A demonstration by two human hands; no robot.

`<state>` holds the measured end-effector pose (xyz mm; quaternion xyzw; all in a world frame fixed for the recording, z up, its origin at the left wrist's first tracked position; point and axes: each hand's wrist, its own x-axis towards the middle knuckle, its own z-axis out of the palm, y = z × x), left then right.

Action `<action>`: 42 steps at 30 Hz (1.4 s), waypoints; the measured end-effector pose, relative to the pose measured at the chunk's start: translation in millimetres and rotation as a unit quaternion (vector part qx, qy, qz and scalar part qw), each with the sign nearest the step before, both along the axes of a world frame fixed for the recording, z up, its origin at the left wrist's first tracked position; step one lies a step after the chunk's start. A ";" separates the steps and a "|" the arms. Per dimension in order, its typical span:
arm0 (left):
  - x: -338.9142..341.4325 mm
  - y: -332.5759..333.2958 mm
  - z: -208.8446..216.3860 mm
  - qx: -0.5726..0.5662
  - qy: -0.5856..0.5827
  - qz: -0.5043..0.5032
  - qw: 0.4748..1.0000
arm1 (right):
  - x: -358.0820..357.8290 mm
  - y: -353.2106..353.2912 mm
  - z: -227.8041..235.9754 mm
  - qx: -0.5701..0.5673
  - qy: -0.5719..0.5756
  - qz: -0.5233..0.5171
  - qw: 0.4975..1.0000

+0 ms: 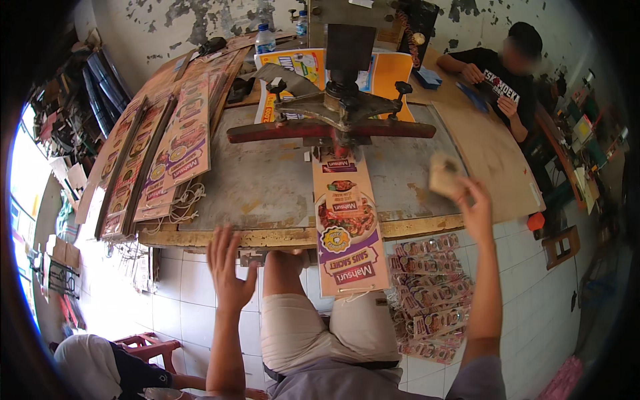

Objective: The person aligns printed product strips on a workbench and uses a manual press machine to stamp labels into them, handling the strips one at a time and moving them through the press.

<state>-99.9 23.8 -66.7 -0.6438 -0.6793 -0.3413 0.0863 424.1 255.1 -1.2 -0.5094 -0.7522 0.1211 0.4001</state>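
We have one long printed strip (343,220) lying on the surface (260,177), its far end running beneath the metal press (340,110) and its near end, with a white cord, jutting past the front edge above our lap. Our right hand (476,205) has its grip pinched on a blurred small tan block (443,175), out to the right of the strip; we cannot tell just what the block is. Our left hand (230,268) is spread wide with nothing in it, near the front edge. We judge the step in hand to be handling the block beside the press, with the strip held by neither hand. As we see it, the next move calls for a steady pinch on the block, and for the left fingers to narrow if they are to take the strip's near end without bending it.
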 end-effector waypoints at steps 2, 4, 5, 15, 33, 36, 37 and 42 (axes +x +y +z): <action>-13.1 -2.9 -23.4 0.008 0.045 0.044 0.998 | 58.5 63.9 -15.2 0.027 0.000 -0.046 0.999; -17.7 3.6 -44.5 0.012 0.081 0.058 0.995 | 96.7 116.6 -23.8 0.052 -0.037 -0.082 0.995; -16.3 11.0 -56.5 0.063 0.072 0.065 0.993 | 110.1 141.7 -27.8 0.045 -0.046 -0.098 0.993; -18.5 58.1 -116.2 0.242 0.097 0.126 0.957 | 157.3 254.6 -55.1 0.041 -0.114 -0.265 0.956; -28.2 67.3 -135.9 0.265 0.129 0.165 0.941 | 182.3 260.8 -66.0 0.081 -0.122 -0.264 0.953; -25.9 68.1 -135.8 0.264 0.119 0.161 0.943 | 189.7 260.5 -62.3 0.024 -0.107 -0.277 0.955; -24.6 69.6 -136.7 0.262 0.112 0.158 0.945 | 193.6 259.2 -61.4 0.053 -0.123 -0.277 0.952; -26.7 65.8 -137.3 0.257 0.110 0.160 0.947 | 167.1 246.4 -51.5 -0.001 -0.081 -0.280 0.957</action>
